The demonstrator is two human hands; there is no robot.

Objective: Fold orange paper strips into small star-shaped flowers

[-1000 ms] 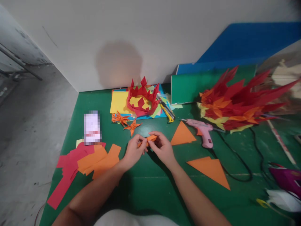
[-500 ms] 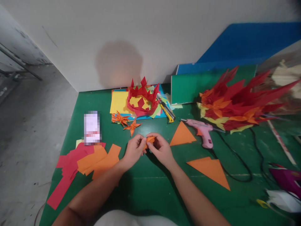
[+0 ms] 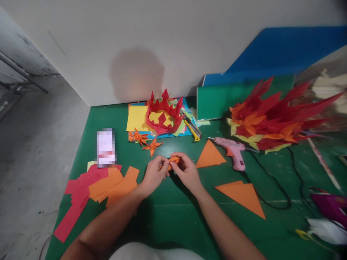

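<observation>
Between my fingertips is a small folded piece of orange paper [image 3: 174, 160], partly hidden by the fingers. My left hand [image 3: 154, 172] pinches its left side, and my right hand [image 3: 187, 173] is closed on its right side. Just beyond them lie folded orange paper flowers [image 3: 152, 145] with pointed petals. Behind those, a red paper crown [image 3: 164, 124] with pointed tips rests on a stack of coloured paper [image 3: 135, 117]. To the right of my right hand are an orange paper triangle [image 3: 210, 155] and a larger folded orange sheet [image 3: 244, 195].
A pink glue gun [image 3: 235, 151] with a black cord lies at right, near a yellow utility knife [image 3: 193, 130]. A red and orange paper arrangement [image 3: 273, 119] stands at back right. Red paper strips [image 3: 73, 209], orange strips [image 3: 114, 184] and a blurred phone-like rectangle [image 3: 106, 147] lie left.
My fingers have shifted slightly on the folded orange paper, and more of it shows between the hands. The other things on the table stay where they were.
</observation>
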